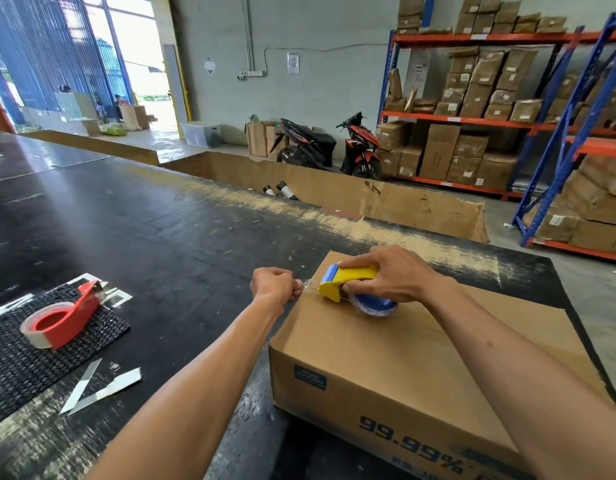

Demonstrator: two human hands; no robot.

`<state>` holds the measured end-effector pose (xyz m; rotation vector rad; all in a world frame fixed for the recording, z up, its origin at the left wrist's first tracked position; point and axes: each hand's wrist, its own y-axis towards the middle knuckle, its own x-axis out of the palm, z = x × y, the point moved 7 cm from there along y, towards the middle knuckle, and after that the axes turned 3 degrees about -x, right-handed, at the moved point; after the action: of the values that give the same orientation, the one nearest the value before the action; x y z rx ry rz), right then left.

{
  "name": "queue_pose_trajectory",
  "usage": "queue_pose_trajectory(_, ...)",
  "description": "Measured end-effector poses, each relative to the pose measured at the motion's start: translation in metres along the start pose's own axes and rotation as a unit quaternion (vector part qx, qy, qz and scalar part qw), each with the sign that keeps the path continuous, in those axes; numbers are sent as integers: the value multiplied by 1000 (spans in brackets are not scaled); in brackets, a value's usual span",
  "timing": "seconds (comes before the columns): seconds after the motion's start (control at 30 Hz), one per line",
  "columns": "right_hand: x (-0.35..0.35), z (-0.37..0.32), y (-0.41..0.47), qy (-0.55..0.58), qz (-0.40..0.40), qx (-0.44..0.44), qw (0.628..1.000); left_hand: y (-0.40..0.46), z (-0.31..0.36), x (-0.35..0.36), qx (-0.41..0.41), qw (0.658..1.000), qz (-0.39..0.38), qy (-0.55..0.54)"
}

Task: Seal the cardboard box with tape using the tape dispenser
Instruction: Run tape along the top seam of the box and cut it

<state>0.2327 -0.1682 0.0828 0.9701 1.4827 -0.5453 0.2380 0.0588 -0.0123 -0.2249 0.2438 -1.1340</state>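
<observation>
A closed brown cardboard box (pixel 396 355) with blue print on its side sits on the black worktable (pixel 154 237). On the box's top, near its far left corner, my right hand (pixel 389 275) grips a yellow and blue tape dispenser (pixel 348 282) with a roll of clear tape. My left hand (pixel 275 282), just off the box's left edge, pinches the free end of the clear tape (pixel 308 284), which stretches between my fingers and the dispenser.
A red tape dispenser (pixel 62 320) lies on a black mesh mat (pixel 29 358) at the left, with white paper strips (pixel 102 386) beside it. A big open cardboard bin (pixel 403 199) stands behind the table. Shelves of boxes (pixel 473 109) and two motorbikes (pixel 327 147) stand beyond.
</observation>
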Motion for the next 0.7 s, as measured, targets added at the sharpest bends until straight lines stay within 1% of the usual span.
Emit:
queue_pose_trajectory(0.1, 1, -2, 4, -17, -12, -5, 1000, 2, -13, 1, -44, 999, -17, 1)
queue_pose_trajectory(0.13, 1, -3, 4, -25, -15, -5, 1000, 3, -18, 0, -59, 998, -21, 18)
queue_pose_trajectory(0.2, 2, -3, 5, -37, -18, -4, 999, -2, -21, -6, -57, 991, -5, 119)
queue_pose_trajectory(0.23, 2, -4, 5, -38, -20, -4, 999, -7, -19, -11, -29, 984, 21, 174)
queue_pose_trajectory(0.27, 3, -4, 6, -38, -21, -3, 999, -13, -13, -14, 18, 977, 49, 209)
queue_pose_trajectory(0.3, 3, -4, 6, -36, -21, -2, 999, -21, -4, -13, 79, 970, 57, 224)
queue_pose_trajectory(0.33, 3, -3, 6, -34, -22, 1, 999, -29, 6, -9, 145, 961, 41, 233)
queue_pose_trajectory(0.37, 4, -2, 6, -30, -24, 4, 999, -38, 13, -2, 197, 949, 6, 247)
queue_pose_trajectory(0.4, 5, -1, 7, -26, -27, 7, 999, -43, 17, 8, 233, 933, -44, 273)
queue_pose_trajectory(0.47, 6, 0, 8, -18, -41, 9, 999, -48, 10, 29, 273, 882, -132, 360)
queue_pose_trajectory(0.53, 6, -1, 8, -6, -64, 8, 998, -45, -3, 38, 288, 838, -163, 434)
queue_pose_trajectory(0.57, 5, -2, 8, 8, -74, 11, 997, -44, -8, 40, 284, 825, -167, 459)
queue_pose_trajectory(0.63, 2, -1, 7, 46, -82, 19, 995, -44, -10, 41, 273, 816, -170, 481)
queue_pose_trajectory(0.7, 0, -1, 6, 64, -73, 15, 995, -47, -8, 42, 268, 815, -171, 484)
